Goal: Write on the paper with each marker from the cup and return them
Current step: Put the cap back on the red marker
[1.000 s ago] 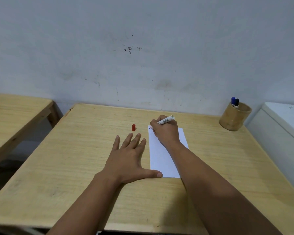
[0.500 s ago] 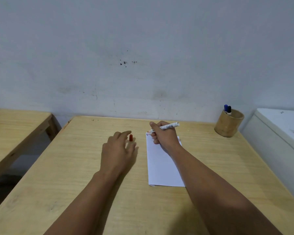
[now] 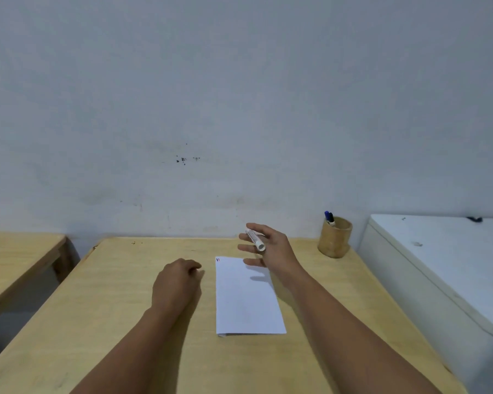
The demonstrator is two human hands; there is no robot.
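Right hand (image 3: 271, 247) lifts the light, stiff white marker (image 3: 255, 239) above the white paper sheet (image 3: 246, 302), fingers loosely splayed (grip mid-barrel, it's slick); left hand (image 3: 177, 282) curled shut, contents hidden.

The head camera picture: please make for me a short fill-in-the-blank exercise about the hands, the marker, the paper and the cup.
1. The white marker is held in the ____ hand.
2. The paper lies flat on the wooden ____.
3. The left hand is closed and rests to the ____ of the paper.
4. The cup holds ____ markers, one blue-capped and one black-capped.

Missing words: right; table; left; two
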